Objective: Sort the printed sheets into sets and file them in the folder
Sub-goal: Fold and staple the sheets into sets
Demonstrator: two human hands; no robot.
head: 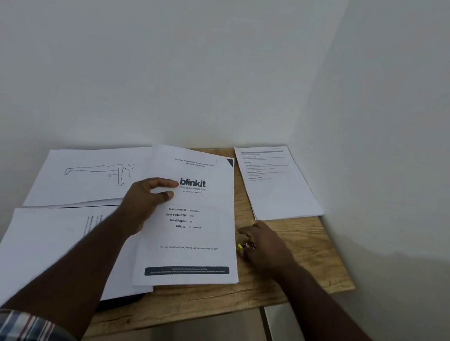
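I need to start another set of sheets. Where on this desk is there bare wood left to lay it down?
Bare wood shows on the wooden desk between the text sheet in the corner and the right hand, and along the front edge below the blinkit cover sheet. The left half is crowded: the figure drawing sheet and other papers overlap there.

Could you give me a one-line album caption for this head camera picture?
Left hand holds the blinkit cover sheet over paper stacks while the right hand rests by a small yellow object.
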